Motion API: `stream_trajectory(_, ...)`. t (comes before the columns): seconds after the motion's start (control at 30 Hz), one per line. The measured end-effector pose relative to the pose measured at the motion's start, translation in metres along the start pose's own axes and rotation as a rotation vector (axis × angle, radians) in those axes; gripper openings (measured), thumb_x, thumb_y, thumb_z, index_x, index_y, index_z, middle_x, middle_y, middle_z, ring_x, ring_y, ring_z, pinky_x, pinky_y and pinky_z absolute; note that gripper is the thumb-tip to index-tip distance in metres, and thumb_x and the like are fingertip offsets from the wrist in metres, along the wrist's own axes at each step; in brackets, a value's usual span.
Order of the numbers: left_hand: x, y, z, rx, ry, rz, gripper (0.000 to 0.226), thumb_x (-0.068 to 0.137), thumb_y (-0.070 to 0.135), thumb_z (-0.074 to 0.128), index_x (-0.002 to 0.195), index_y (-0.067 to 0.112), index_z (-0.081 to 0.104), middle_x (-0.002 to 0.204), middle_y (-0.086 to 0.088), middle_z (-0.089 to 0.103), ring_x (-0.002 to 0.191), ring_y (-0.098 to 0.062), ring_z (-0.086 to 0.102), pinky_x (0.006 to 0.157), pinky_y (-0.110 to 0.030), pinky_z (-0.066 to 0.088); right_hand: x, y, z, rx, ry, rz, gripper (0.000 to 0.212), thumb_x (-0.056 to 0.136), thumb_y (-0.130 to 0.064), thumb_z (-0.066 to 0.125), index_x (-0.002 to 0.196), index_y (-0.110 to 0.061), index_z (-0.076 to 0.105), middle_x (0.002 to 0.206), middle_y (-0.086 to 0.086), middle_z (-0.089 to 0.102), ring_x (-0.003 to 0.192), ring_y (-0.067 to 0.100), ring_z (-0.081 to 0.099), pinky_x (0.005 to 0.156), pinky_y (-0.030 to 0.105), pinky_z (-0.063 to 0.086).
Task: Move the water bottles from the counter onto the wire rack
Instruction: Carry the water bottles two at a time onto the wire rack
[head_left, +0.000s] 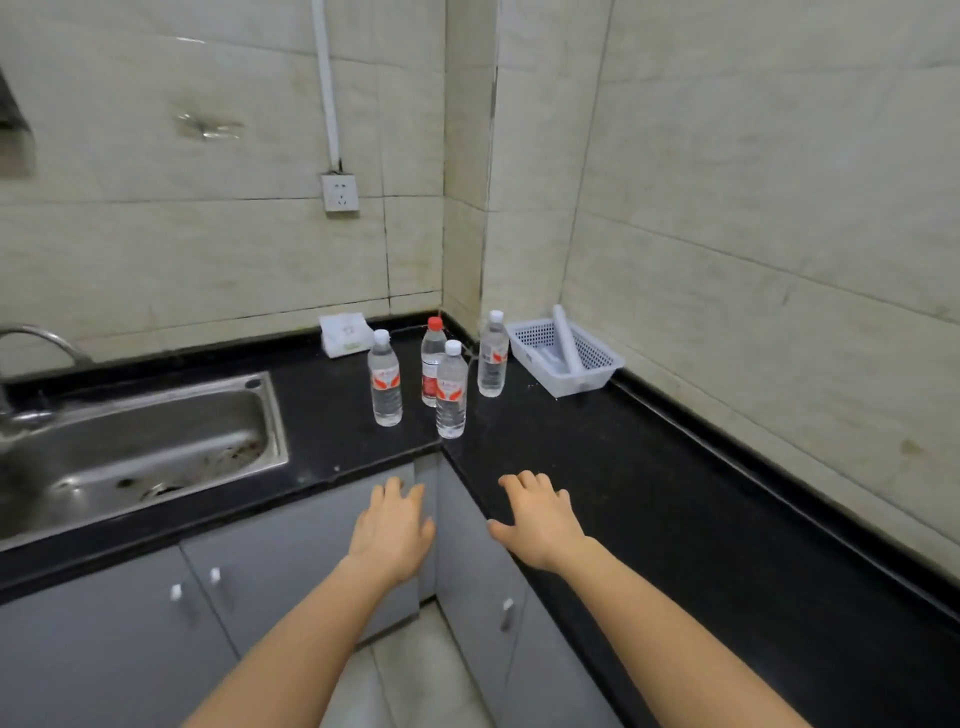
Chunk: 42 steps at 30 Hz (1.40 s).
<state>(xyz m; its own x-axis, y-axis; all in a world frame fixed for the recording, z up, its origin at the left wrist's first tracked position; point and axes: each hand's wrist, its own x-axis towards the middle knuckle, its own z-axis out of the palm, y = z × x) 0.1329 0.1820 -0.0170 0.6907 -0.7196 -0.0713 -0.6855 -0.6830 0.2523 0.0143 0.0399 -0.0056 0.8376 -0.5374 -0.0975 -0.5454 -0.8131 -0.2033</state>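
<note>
The fingers (395, 488) of the left hand (392, 525) lie loosely spread, palm down, and hold nothing. Those of the right hand (543, 519) are spread likewise, with the thumb out to the side. The left hand hangs in front of the grey cabinet doors (291, 551), short of the edge. The right hand is over the near rim of the black tabletop (675, 493); whether it touches the surface cannot be told.

Beyond the hands, four water bottles stand in a loose cluster at the inner corner of the tabletop, well apart from both hands. The front bottle (451, 389) is nearest, the left bottle (385, 379) is beside it, and the red-capped bottle (432, 358) is behind and between them. The right bottle (492, 356) stands just beside a white perforated basket (597, 358). All four are upright, long axis vertical, caps pointing up.

This looks like the opening reach, with no bottle yet taken. The next move calls for each hand to go forward and wrap a bottle's body from the side, probably the front and left ones first. Each should then be lifted straight up so that its neighbours stay standing.

No wire rack shows in this view, so carrying the bottles will likely mean turning away from the corner. A steel sink (140, 441) lies to the left.
</note>
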Motion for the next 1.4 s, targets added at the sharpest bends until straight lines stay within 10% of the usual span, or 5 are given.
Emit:
stream_trajectory(0.87, 0.365, -0.103, -0.087, -0.012, 0.049, -0.031, 0.062, 0.097, 0.029, 0.042, 0.151, 0.019, 0.013, 0.156, -0.019, 0.015, 0.138, -0.035, 0.027, 0.102, -0.046, 0.040, 0.363, -0.038, -0.046, 0.032, 0.054, 0.147, 0.076, 0.094, -0.040, 0.051, 0.154, -0.017, 0.010, 0.155, 0.013, 0.027, 0.143, 0.030, 0.025, 0.113, 0.050, 0.028)
stream_trajectory(1.0, 0.395, -0.112, -0.083, 0.053, 0.016, 0.020, 0.057, 0.098, 0.033, 0.041, 0.149, 0.016, 0.022, 0.146, -0.013, 0.034, 0.131, -0.030, 0.037, 0.096, -0.042, 0.045, 0.380, -0.033, -0.038, 0.011, 0.029, 0.169, 0.076, 0.095, -0.046, 0.048, 0.154, -0.019, 0.009, 0.154, 0.012, 0.028, 0.143, 0.029, 0.026, 0.113, 0.049, 0.028)
stream_trajectory(1.4, 0.414, -0.128, -0.085, 0.090, -0.043, 0.214, 0.039, 0.092, 0.025, 0.056, 0.128, 0.013, 0.048, 0.118, -0.009, 0.052, 0.110, -0.025, 0.051, 0.082, -0.033, 0.048, 0.374, -0.036, -0.018, -0.083, 0.156, 0.168, 0.038, 0.099, -0.044, 0.033, 0.124, -0.016, 0.042, 0.123, 0.005, 0.052, 0.112, 0.024, 0.049, 0.092, 0.040, 0.042)
